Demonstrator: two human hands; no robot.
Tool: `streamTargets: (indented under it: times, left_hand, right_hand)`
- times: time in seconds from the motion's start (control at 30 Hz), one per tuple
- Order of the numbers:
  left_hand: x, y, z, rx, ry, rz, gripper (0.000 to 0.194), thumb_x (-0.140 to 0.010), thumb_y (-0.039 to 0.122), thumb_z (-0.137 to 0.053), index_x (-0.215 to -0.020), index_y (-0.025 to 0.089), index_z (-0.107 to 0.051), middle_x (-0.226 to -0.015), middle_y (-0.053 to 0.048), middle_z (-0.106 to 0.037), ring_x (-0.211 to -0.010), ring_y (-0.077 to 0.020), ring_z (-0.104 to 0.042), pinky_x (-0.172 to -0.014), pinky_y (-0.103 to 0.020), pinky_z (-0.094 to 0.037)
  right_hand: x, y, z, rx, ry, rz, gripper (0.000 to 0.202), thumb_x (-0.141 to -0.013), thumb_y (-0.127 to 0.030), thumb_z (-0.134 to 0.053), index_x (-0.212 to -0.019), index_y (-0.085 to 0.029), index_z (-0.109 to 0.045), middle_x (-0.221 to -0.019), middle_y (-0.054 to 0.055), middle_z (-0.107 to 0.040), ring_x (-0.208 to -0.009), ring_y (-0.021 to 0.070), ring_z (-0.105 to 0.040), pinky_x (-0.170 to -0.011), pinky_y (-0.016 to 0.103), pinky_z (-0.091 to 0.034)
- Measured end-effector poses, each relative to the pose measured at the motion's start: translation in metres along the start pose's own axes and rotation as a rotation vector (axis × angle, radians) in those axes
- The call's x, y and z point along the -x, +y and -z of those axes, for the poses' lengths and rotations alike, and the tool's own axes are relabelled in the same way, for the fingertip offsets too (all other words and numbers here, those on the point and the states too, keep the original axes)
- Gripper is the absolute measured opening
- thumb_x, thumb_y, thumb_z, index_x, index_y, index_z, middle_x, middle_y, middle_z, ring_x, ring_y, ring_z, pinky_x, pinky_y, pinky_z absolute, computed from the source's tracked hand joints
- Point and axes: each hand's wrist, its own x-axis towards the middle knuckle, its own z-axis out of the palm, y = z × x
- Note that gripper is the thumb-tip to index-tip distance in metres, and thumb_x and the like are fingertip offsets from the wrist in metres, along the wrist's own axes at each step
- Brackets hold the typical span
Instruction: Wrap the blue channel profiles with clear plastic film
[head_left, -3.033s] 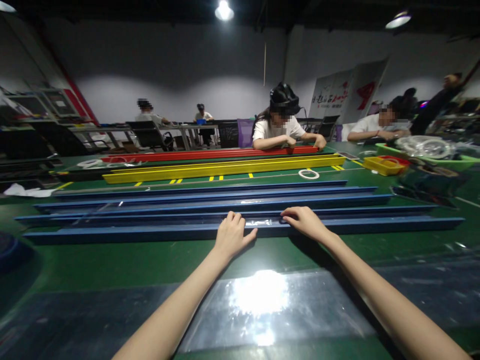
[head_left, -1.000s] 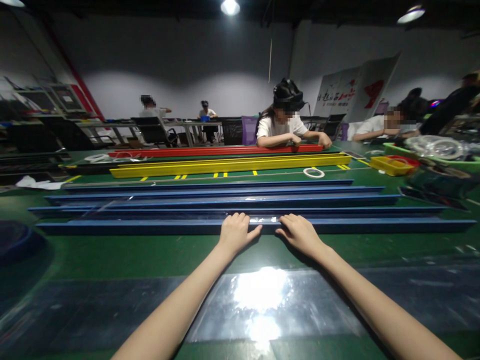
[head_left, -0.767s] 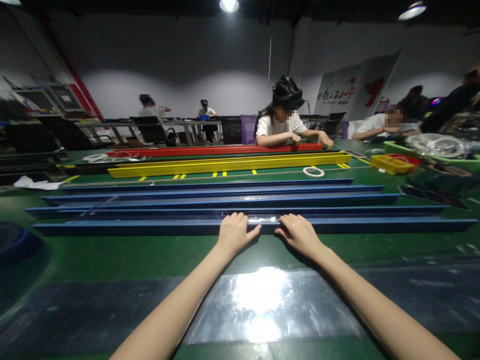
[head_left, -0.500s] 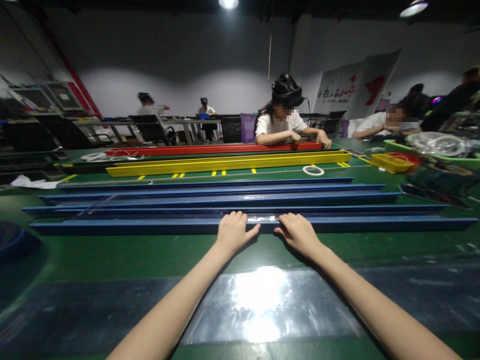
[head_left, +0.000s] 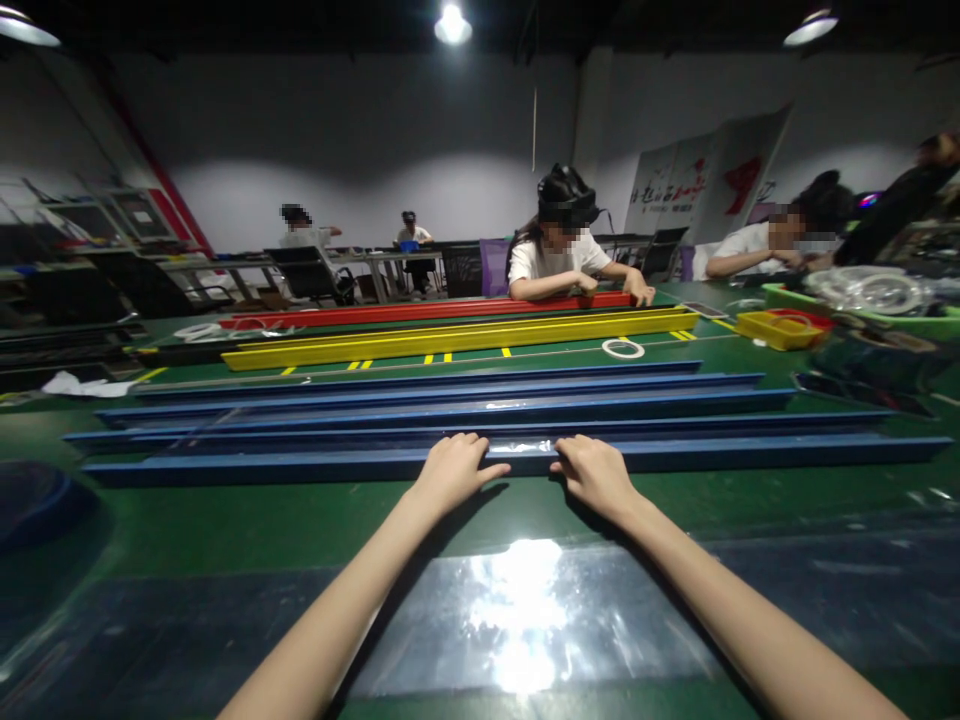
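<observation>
A long blue channel (head_left: pixel 757 455) lies crosswise on the green table, nearest to me. My left hand (head_left: pixel 454 470) has its fingers curled over the near wall, with the thumb on the outer face. To the right, my right hand (head_left: pixel 596 473) grips the same wall in the same way. A short gap parts the two hands, and shiny clear film (head_left: pixel 521 446) shows in the channel there. The fingertips of both hands are hidden behind the wall. Just beyond, another blue channel (head_left: pixel 675 402) and further blue lengths lie roughly parallel.
A clear plastic sheet (head_left: pixel 405 625) covers the near tabletop, under my forearms. Farther off are yellow channels (head_left: pixel 450 338), a red channel (head_left: pixel 420 311) and a white tape ring (head_left: pixel 623 348). A co-worker (head_left: pixel 559 250) leans over the red one. Yellow (head_left: pixel 772 328) and green trays stand right.
The view has tilted slightly. My left hand has shifted a little left along the blue channel; the right hand stays almost where it was. The co-worker's hands remain at the red channel.
</observation>
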Motion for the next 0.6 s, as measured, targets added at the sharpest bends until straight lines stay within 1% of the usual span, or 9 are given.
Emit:
streamTargets:
  times: [0.13,0.23,0.37,0.47,0.6]
  left_hand:
    - [0.005,-0.018,0.012,0.008,-0.088,-0.038,0.028,-0.078,0.044,-0.058,-0.090,0.019,-0.062,-0.093,-0.006,-0.065,-0.088,-0.0221,-0.060,-0.072,-0.029,-0.043]
    - [0.011,-0.031,0.014,0.055,-0.108,-0.035,0.022,-0.079,0.036,-0.059,-0.094,0.020,-0.062,-0.097,-0.005,-0.064,-0.091,-0.0204,-0.059,-0.078,-0.029,-0.043]
    - [0.021,-0.043,0.009,0.099,-0.032,-0.054,0.021,-0.081,0.032,-0.057,-0.098,0.021,-0.060,-0.103,-0.004,-0.061,-0.097,-0.0187,-0.056,-0.084,-0.029,-0.042]
    - [0.027,-0.047,0.002,0.068,0.038,-0.093,0.021,-0.083,0.035,-0.055,-0.099,0.021,-0.059,-0.106,-0.004,-0.060,-0.100,-0.0184,-0.054,-0.085,-0.030,-0.042]
    - [0.033,-0.049,-0.009,0.001,0.158,-0.135,0.024,-0.085,0.040,-0.052,-0.096,0.020,-0.059,-0.111,-0.006,-0.061,-0.104,-0.0196,-0.054,-0.083,-0.031,-0.042]
  right_hand:
    - [0.004,0.012,0.001,-0.001,-0.007,-0.036,0.014,-0.085,-0.029,-0.048,-0.085,-0.020,-0.058,-0.084,0.005,-0.065,-0.078,0.0170,-0.059,-0.059,0.025,-0.029]
    - [0.007,0.023,0.005,0.014,-0.037,-0.063,0.013,-0.084,-0.028,-0.048,-0.083,-0.020,-0.058,-0.085,0.005,-0.066,-0.078,0.0172,-0.060,-0.057,0.025,-0.027]
    - [0.009,0.035,0.014,0.060,-0.097,-0.026,0.014,-0.084,-0.029,-0.047,-0.083,-0.021,-0.059,-0.086,0.005,-0.067,-0.079,0.0189,-0.062,-0.054,0.026,-0.024]
    - [0.010,0.040,0.019,0.115,-0.150,-0.019,0.015,-0.083,-0.030,-0.047,-0.082,-0.021,-0.059,-0.085,0.006,-0.069,-0.076,0.0204,-0.063,-0.052,0.026,-0.021]
    - [0.011,0.044,0.023,0.153,-0.184,-0.031,0.016,-0.082,-0.032,-0.048,-0.082,-0.021,-0.060,-0.084,0.007,-0.069,-0.074,0.0210,-0.064,-0.051,0.026,-0.021]
